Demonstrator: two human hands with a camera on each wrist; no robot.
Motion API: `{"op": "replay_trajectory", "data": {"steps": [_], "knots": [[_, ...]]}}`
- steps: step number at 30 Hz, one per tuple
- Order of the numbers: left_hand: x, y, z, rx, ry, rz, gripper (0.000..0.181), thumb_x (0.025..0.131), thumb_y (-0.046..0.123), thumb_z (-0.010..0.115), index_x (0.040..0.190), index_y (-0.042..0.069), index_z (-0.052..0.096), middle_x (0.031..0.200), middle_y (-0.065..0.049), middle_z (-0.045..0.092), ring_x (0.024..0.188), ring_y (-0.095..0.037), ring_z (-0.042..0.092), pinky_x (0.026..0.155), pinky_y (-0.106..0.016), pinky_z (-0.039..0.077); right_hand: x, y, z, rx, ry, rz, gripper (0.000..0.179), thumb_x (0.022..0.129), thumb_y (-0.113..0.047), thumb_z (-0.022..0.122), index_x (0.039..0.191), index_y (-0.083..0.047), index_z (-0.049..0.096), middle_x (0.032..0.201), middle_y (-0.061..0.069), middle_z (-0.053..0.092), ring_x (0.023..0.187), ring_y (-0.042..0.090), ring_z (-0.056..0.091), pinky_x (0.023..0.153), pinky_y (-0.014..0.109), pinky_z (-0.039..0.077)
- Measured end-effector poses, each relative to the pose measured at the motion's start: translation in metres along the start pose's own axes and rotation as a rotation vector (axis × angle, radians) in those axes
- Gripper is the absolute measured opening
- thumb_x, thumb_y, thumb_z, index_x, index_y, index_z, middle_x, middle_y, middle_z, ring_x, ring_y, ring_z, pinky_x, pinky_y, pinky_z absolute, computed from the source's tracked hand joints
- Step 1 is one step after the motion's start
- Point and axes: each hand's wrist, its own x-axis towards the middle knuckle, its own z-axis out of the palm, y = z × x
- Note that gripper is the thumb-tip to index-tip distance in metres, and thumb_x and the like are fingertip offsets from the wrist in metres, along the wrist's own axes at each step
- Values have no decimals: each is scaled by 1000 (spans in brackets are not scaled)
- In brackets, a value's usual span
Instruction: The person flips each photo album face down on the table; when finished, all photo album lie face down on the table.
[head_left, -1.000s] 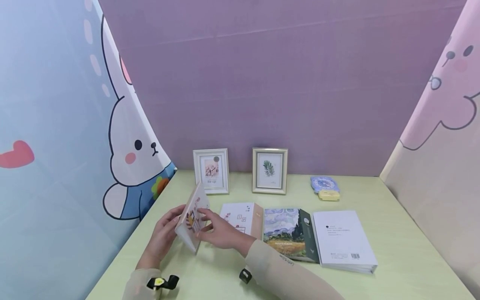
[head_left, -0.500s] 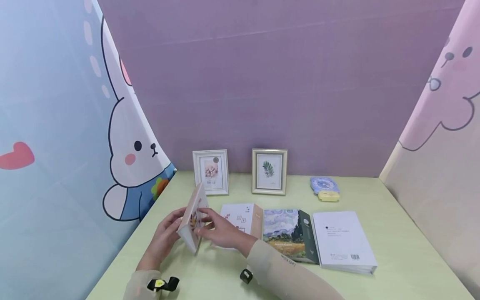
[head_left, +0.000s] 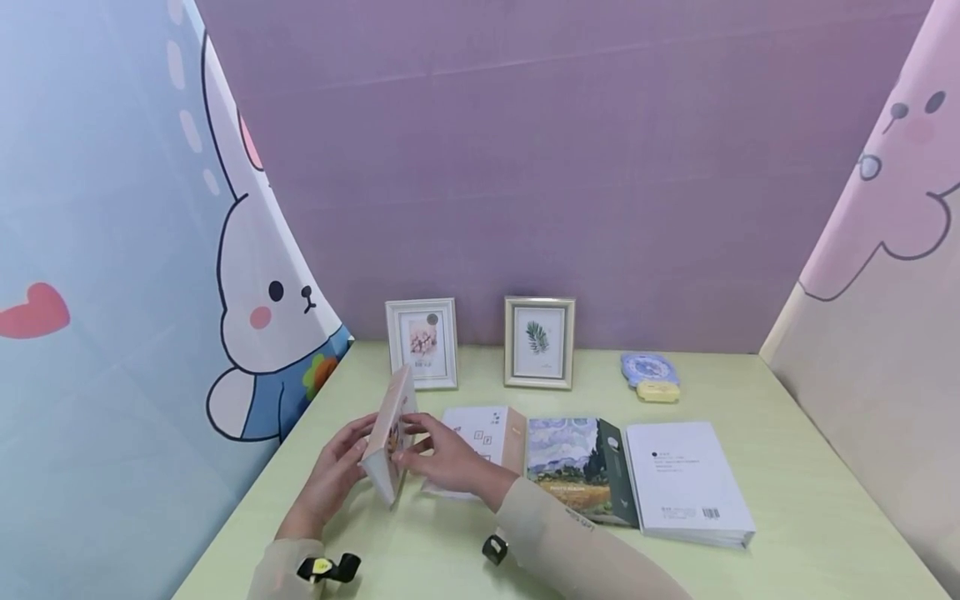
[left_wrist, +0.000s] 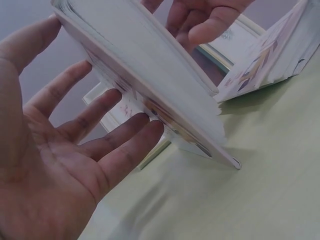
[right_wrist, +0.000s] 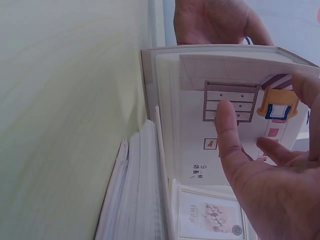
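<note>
A photo album (head_left: 388,427) with a pale pink spine and an illustrated cover stands on edge between my hands, at the left of the table in the head view. My left hand (head_left: 330,475) touches its left side; in the left wrist view the fingers are spread, with fingertips against the cover and the thumb at a corner. My right hand (head_left: 446,458) rests its fingertips on the other cover, which shows a drawn dresser and chair in the right wrist view. Behind the right hand lies a second white album (head_left: 483,423) with a beige spine, partly hidden.
Right of it lie an album with a landscape painting (head_left: 573,467) and a white album (head_left: 686,479) with a barcode. Behind stand a white picture frame (head_left: 422,343) and a gold one (head_left: 538,342). A blue clock-like item (head_left: 647,367) and a yellow item (head_left: 658,391) sit back right.
The held album has turned between my hands, so its spine faces the head view more and its illustrated cover shows less. Both hands have shifted slightly with it.
</note>
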Motion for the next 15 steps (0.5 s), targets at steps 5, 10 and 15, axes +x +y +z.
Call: {"op": "replay_trajectory", "data": {"steps": [5, 10, 15], "knots": [[1, -3, -2, 9, -38, 37, 48, 113, 20, 44, 160, 13, 40, 157, -4, 49, 133, -18, 56, 100, -44, 56, 0, -2, -2, 36, 32, 13, 60, 98, -38, 75, 151, -40, 47, 146, 0, 56, 110, 13, 62, 83, 32, 60], [1, -3, -1, 7, -78, 67, 49, 113, 21, 45, 162, 14, 39, 160, -6, 46, 132, -21, 59, 100, -43, 57, -1, -4, -4, 56, 62, -5, 59, 98, -35, 76, 150, -38, 48, 145, 6, 56, 110, 14, 64, 80, 33, 62], [1, -2, 0, 24, -91, 65, 48, 112, 16, 48, 160, 15, 43, 160, -5, 46, 134, -21, 58, 101, -43, 57, -4, -8, -8, 90, 73, -17, 60, 99, -31, 75, 153, -27, 48, 146, 9, 57, 111, 17, 66, 81, 39, 63]]}}
